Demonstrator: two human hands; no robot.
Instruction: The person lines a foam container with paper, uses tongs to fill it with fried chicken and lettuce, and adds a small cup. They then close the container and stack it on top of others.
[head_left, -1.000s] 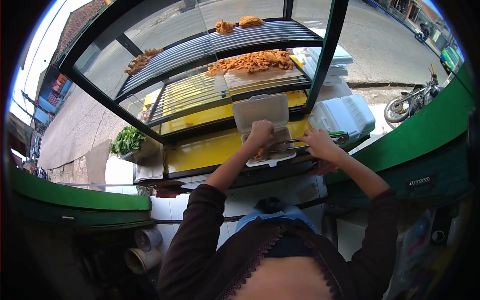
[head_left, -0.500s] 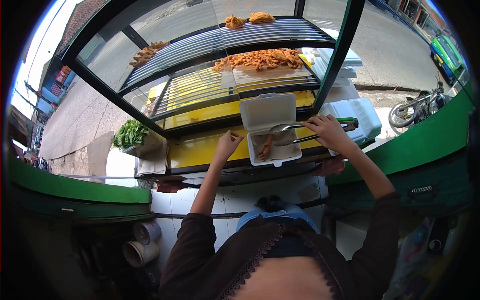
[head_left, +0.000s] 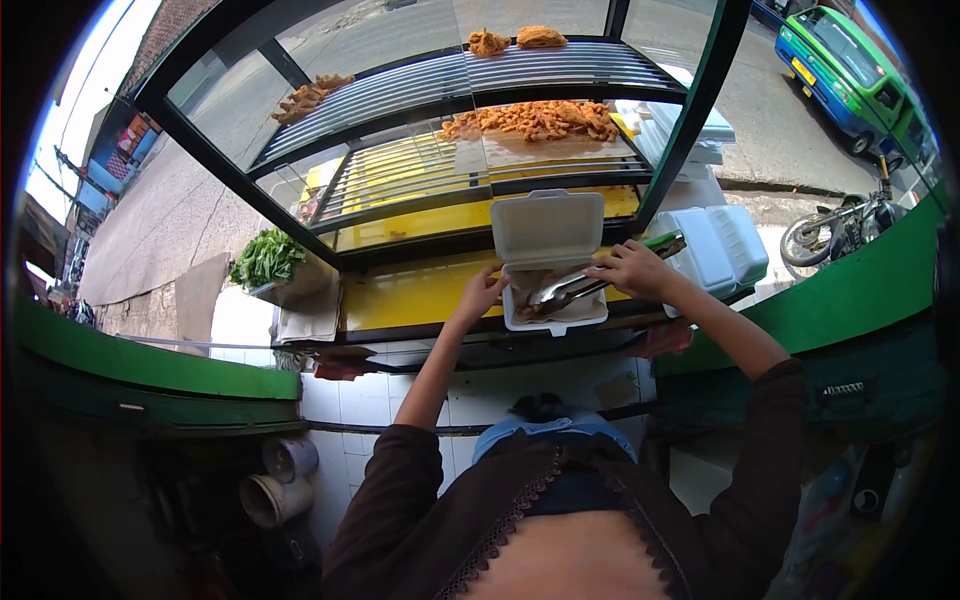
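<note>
A white foam takeaway box (head_left: 548,222) stands with its lid up at the counter's front edge, paper lining its base. My left hand (head_left: 482,294) is at the box's left side, fingers closed on its rim by the hinge. In my right hand (head_left: 636,272) are metal tongs (head_left: 572,288) with a green handle end, gripped from above. Their tips reach down into the box at a piece of fried chicken (head_left: 533,311), which they partly hide.
Behind the box, a glass display case (head_left: 395,140) holds fried pieces (head_left: 540,120) on racks. Closed foam boxes (head_left: 710,245) sit at the right. Leafy greens (head_left: 268,258) stand at the left beside brown paper (head_left: 308,315). The yellow counter (head_left: 410,300) lies left of my left hand.
My left hand has moved right to the box's rim. The tongs have swung down and left onto the chicken piece. A green and blue van has come closer on the road.
</note>
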